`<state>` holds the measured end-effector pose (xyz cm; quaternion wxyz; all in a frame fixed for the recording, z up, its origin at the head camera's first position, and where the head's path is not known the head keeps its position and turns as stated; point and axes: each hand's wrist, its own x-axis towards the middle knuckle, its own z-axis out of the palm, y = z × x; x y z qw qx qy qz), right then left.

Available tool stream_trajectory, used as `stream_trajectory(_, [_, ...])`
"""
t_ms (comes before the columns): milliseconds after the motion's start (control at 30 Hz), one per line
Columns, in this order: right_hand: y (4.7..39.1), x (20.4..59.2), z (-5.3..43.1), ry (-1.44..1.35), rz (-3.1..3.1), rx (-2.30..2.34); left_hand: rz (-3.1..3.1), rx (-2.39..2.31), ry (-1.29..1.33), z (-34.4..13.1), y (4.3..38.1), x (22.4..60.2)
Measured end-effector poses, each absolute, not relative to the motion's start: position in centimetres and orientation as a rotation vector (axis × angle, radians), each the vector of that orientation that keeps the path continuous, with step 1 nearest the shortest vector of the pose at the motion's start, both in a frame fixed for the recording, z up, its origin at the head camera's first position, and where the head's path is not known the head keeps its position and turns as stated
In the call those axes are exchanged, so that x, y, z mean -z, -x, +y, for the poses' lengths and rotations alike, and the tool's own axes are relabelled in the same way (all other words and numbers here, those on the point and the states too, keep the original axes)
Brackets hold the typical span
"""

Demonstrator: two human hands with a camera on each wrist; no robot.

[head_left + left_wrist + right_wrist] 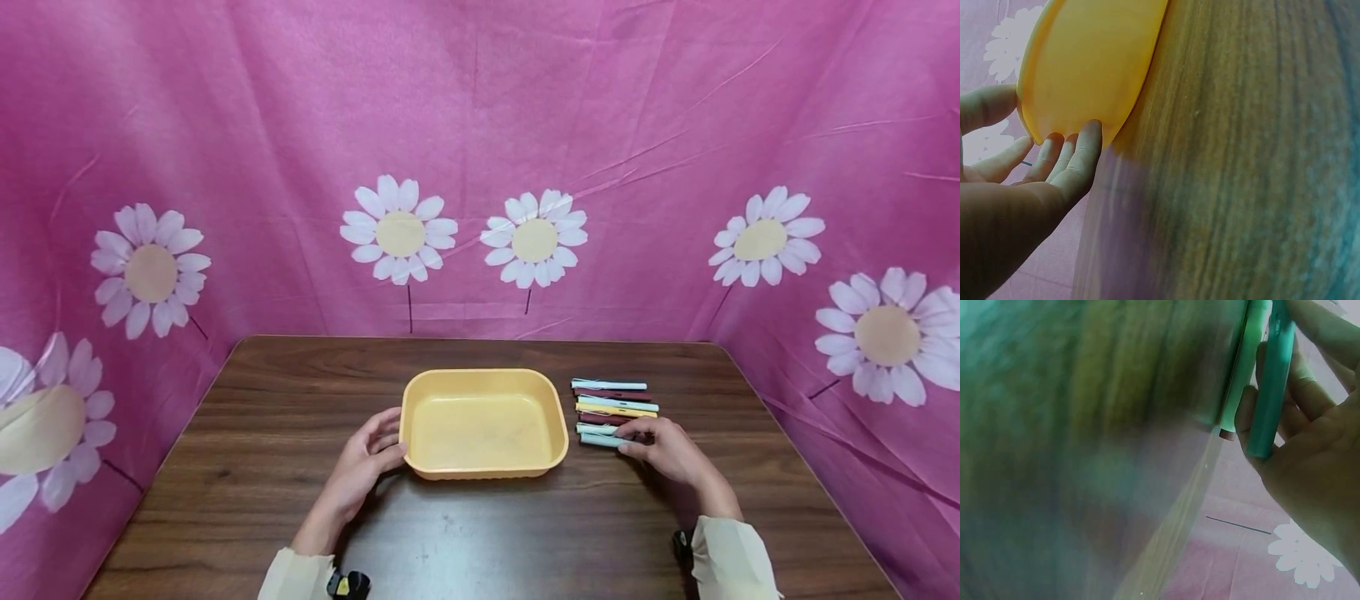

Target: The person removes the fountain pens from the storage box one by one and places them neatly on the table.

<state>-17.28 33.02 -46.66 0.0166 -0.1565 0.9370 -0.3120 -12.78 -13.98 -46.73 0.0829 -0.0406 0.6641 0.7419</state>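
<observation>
A yellow rectangular tray (483,472) stands on the table in the head view, its inside bare. My left hand (365,467) rests on its left end. In the left wrist view the fingers (1082,159) lie fairly straight against the tray's outer wall (1094,69). To the right of the tray, several capped pens lie side by side, among them a yellow pen (615,409) and a light blue pen (609,385). My right hand (667,450) pinches the nearest pen, a pale green one (597,440), by its right end. The right wrist view shows that pen (1272,381) between thumb and fingers.
The brown wooden table (247,467) carries the tray and pens. A pink cloth (465,100) printed with white daisies hangs behind the table and along both sides. Each wrist wears a black strapped device, such as the left one (349,584).
</observation>
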Motion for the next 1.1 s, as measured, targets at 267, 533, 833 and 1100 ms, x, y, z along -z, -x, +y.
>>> stream_trajectory(267, [17.60, 46.76, 32.69, 0.472, 2.907, 0.934, 1.990, -2.203, 0.120, -13.99, 13.01, 46.80])
stream_trajectory(533, [17.92, 46.95, 32.55, 0.455, 2.903, 0.894, 1.984, -2.212, 0.108, -14.07, 12.93, 46.83])
stream_trajectory(833, [17.83, 46.91, 32.44, 0.447, 2.911, 0.876, 1.984, -2.211, 0.117, -13.96, 12.84, 47.01])
stream_trajectory(1100, [18.04, 46.85, 32.10, 0.447, 2.914, 0.864, 1.978, -2.222, 0.110, -14.10, 12.81, 46.85])
